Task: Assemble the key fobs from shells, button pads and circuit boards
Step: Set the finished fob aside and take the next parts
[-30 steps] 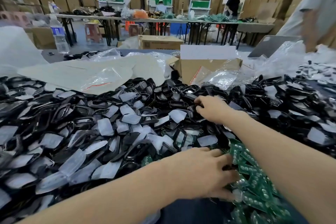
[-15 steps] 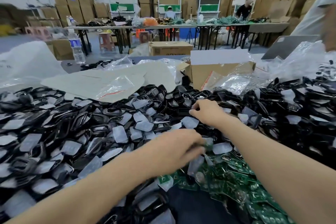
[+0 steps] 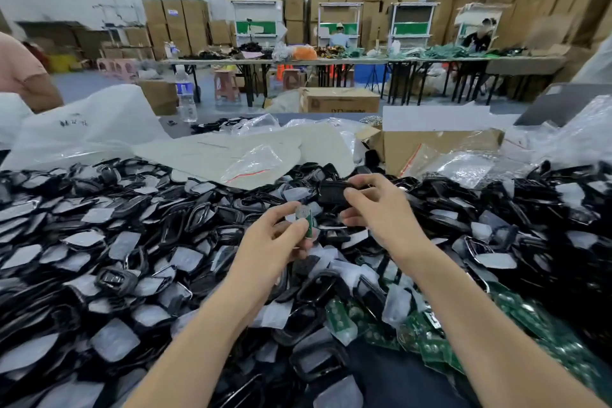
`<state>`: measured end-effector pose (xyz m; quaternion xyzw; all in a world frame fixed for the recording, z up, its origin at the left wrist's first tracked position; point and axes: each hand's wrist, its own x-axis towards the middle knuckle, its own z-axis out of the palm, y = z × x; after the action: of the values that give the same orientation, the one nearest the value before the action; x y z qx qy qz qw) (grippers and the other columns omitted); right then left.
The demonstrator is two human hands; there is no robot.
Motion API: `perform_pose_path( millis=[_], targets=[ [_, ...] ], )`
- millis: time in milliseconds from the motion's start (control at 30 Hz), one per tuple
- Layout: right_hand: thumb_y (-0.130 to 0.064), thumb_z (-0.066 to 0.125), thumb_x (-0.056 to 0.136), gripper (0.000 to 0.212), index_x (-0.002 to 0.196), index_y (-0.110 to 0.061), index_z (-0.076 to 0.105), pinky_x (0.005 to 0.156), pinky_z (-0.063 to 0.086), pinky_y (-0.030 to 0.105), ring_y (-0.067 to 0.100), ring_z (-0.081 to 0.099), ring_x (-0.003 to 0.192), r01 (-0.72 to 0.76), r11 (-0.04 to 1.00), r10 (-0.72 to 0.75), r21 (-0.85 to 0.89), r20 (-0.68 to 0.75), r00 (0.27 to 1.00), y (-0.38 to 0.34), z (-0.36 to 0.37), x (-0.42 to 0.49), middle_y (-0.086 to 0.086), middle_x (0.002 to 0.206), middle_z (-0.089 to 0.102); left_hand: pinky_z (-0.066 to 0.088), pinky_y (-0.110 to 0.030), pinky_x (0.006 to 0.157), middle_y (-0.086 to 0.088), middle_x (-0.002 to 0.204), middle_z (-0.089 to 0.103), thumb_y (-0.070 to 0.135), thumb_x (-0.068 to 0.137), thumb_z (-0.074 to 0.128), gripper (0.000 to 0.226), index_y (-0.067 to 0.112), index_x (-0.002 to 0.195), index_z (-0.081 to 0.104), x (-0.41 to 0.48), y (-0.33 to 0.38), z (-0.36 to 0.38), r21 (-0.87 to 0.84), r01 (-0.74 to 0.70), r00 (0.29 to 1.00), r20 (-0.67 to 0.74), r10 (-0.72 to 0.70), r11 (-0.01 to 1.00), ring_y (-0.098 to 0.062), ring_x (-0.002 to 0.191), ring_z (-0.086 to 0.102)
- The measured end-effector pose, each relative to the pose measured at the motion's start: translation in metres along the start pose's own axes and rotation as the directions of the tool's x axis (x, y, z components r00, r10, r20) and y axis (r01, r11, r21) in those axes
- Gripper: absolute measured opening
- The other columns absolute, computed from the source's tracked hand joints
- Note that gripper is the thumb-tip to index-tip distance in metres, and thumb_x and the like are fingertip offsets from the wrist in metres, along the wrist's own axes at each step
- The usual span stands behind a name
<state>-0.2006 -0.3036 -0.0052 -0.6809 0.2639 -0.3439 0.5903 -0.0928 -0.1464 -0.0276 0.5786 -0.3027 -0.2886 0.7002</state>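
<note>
Having left the pile [image 3: 139, 262], the left hand [image 3: 275, 242] now pinches a circuit board [image 3: 308, 221], the right hand [image 3: 377, 209] grips a shell [image 3: 332, 193] — fitting likely comes next.

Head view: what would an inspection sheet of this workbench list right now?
Surface: table, almost buried under parts.
Job's things: heap of shells; pile of circuit boards at near right.
Clutter: plastic bags, open cardboard box, water bottle.
Hands: left hand pinches a single board; right hand holds a black shell.
Cables: nothing seen.
Surroundings: far tables, stacked cartons.
</note>
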Motion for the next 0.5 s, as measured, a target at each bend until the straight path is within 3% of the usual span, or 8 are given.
perform_pose_path(
  millis=[100,267,400,500],
  targets=[
    [-0.012,0.064,0.098,0.014,0.106,-0.023,0.067,0.071,0.060,0.027,0.015,0.072,0.070,-0.015,0.994,0.012,0.112,0.030,0.999,0.012,0.018,-0.023,0.002,0.082,0.075,0.056,-0.022,0.071,-0.002,0.086,0.076,0.015,0.099,0.062,0.030,0.035,0.121,0.061,-0.011,-0.005,-0.005,-0.009,-0.059,0.997,-0.049,0.058,0.998,-0.013,0.074,0.068],
    [-0.010,0.065,0.098,0.013,0.107,-0.017,0.069,0.066,0.058,0.021,0.019,0.074,0.070,-0.100,0.950,0.102,0.297,0.008,0.995,0.027,0.033,-0.040,0.000,0.077,0.075,0.055,-0.024,0.067,-0.003,0.082,0.074,0.017,0.096,0.066,0.018,0.021,0.114,0.062,-0.015,-0.013,-0.013,-0.062,-0.074,0.983,-0.170,0.063,0.995,-0.021,0.080,0.071],
    [-0.007,0.062,0.099,0.015,0.112,-0.012,0.068,0.068,0.059,0.021,0.020,0.076,0.076,-0.184,0.862,0.191,0.473,0.033,0.981,0.038,0.037,-0.046,0.006,0.090,0.071,0.055,-0.025,0.068,-0.003,0.085,0.075,0.018,0.096,0.066,0.015,0.018,0.110,0.060,-0.015,-0.014,-0.022,-0.013,-0.106,0.979,-0.178,0.102,0.994,-0.021,0.080,0.072],
    [-0.005,0.060,0.100,0.016,0.114,-0.010,0.067,0.069,0.059,0.021,0.023,0.077,0.081,-0.205,0.839,0.205,0.505,0.055,0.977,0.043,0.038,-0.046,0.010,0.098,0.070,0.057,-0.025,0.068,0.002,0.081,0.074,0.015,0.096,0.066,0.014,0.016,0.108,0.059,-0.015,-0.014,-0.025,0.007,-0.153,0.966,-0.208,0.152,0.988,-0.017,0.073,0.071]
  ],
)
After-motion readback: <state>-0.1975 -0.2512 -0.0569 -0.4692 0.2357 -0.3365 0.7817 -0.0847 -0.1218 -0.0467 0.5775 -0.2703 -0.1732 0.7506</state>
